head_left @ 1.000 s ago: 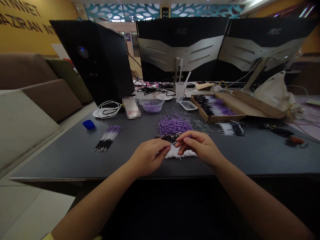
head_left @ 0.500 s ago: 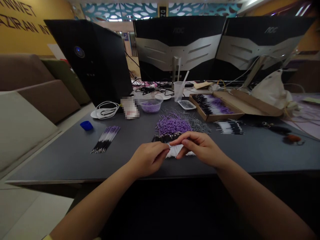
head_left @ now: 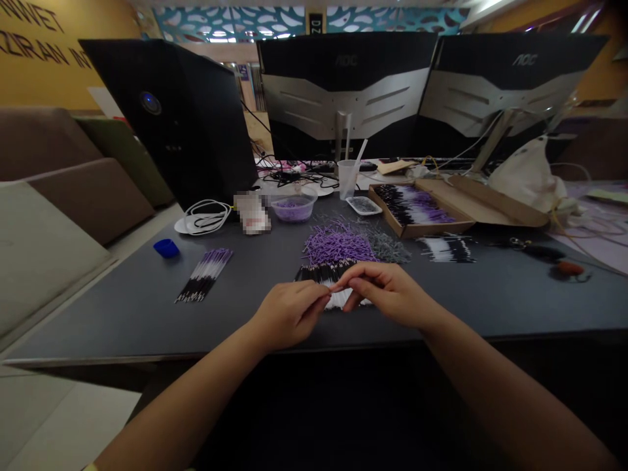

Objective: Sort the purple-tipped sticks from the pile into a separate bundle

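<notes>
My left hand [head_left: 289, 314] is closed in a pinch, its fingertips close to those of my right hand; whatever they hold is too small to make out. My right hand [head_left: 392, 294] has its index finger bent over towards the left fingertips, its thumb a little apart. Under and behind both hands lies a row of black-and-white sticks [head_left: 338, 299]. Beyond it are a heap of small purple pieces [head_left: 338, 242] and a heap of grey pieces [head_left: 388, 246]. A bundle of purple, white and black sticks [head_left: 205, 275] lies to the left.
An open cardboard box [head_left: 432, 229] of purple-and-black sticks stands back right, with white-and-black sticks [head_left: 446, 249] before it. Behind are a clear bowl [head_left: 294, 208], a small tray [head_left: 364, 206], a cup [head_left: 347, 180] and monitors. A blue object [head_left: 166, 248] lies left.
The view has shifted slightly. My right index finger has come closer to my left fingertips, and its thumb has drawn slightly inward. The things on the table look unchanged.
</notes>
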The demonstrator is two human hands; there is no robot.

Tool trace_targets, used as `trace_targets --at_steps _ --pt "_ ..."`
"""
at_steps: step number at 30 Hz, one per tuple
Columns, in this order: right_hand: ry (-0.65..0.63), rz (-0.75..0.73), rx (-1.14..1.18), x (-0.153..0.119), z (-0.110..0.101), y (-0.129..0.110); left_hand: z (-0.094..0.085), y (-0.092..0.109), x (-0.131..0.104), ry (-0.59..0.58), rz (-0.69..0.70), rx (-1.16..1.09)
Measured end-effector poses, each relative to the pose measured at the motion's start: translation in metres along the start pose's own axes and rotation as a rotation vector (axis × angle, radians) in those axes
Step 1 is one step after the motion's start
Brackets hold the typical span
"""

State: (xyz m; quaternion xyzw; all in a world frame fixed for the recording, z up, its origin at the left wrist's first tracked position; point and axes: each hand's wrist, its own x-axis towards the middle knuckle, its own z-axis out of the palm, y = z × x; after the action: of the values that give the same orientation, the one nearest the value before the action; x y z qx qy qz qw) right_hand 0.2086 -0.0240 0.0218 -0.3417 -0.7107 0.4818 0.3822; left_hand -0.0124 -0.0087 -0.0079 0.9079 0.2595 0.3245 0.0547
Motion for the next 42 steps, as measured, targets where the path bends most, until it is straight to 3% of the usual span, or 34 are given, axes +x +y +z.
trace_targets --at_steps 11,19,27,32,42 --pt "0.016 0.053 0.163 0.000 -0.002 0.002 -0.004 0.002 0.002 -0.034 -0.037 0.030" --pt "0.022 0.049 0.101 0.001 -0.003 0.001 -0.003 0.003 0.002 -0.058 -0.053 0.060" --pt "0.020 0.014 -0.104 0.001 -0.008 0.007 -0.002 0.003 0.001 -0.065 -0.075 0.133" --pt "-0.068 0.009 -0.277 0.000 -0.009 0.007 -0.005 0.003 0.002 -0.136 -0.030 0.251" --pt "-0.224 0.055 -0.511 0.000 -0.012 0.005 0.003 -0.006 -0.002 -0.137 0.088 0.380"
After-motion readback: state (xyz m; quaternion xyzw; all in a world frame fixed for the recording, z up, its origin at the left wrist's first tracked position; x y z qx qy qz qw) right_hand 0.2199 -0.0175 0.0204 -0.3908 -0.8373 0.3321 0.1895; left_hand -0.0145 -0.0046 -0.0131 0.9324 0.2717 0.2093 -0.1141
